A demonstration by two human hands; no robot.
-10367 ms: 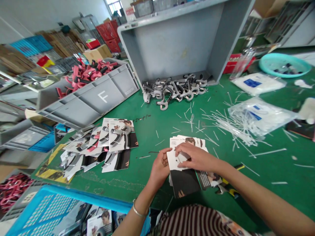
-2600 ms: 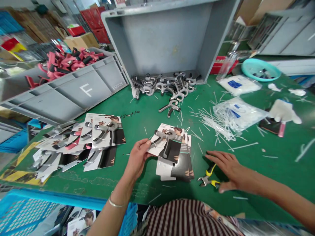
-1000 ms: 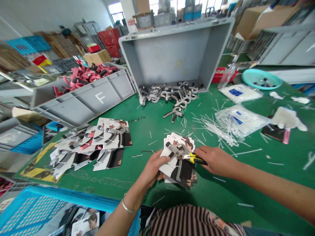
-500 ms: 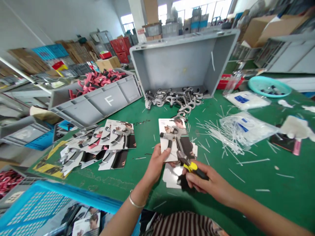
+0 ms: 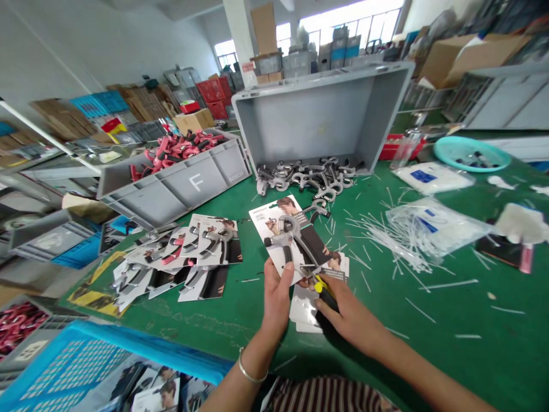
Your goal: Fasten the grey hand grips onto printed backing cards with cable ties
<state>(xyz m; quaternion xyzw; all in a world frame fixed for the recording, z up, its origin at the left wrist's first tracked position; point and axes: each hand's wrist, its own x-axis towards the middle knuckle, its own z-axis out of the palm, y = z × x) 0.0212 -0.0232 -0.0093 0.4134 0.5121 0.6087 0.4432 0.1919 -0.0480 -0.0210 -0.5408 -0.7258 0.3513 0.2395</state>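
Note:
In my left hand (image 5: 277, 300) is a printed product card (image 5: 262, 219), pinched near its lower edge with the thumb on the front. A grey hand grip strengthener (image 5: 305, 247) lies against the card, tilted with its top to the left. My right hand (image 5: 351, 315) is wrapped round cutting pliers (image 5: 326, 293) with yellow and black handles. Their jaws reach the lower end of the strengthener; whether they touch a tie there cannot be made out. Below both hands lie more cards (image 5: 305, 309) on the green table (image 5: 257, 320).
Carded strengtheners (image 5: 214, 246) are piled at left. Loose grey strengtheners (image 5: 309, 177) spill from a tipped grey crate (image 5: 309, 117). Another crate (image 5: 180, 194) holds red ones. White cable ties (image 5: 398, 240) and plastic bags (image 5: 433, 220) lie at right. A blue basket (image 5: 141, 343) stands front left.
The card has turned, its top leaning to the left. My right hand has brought the pliers leftward, closer to the strengthener's lower end. The camera view has shifted slightly.

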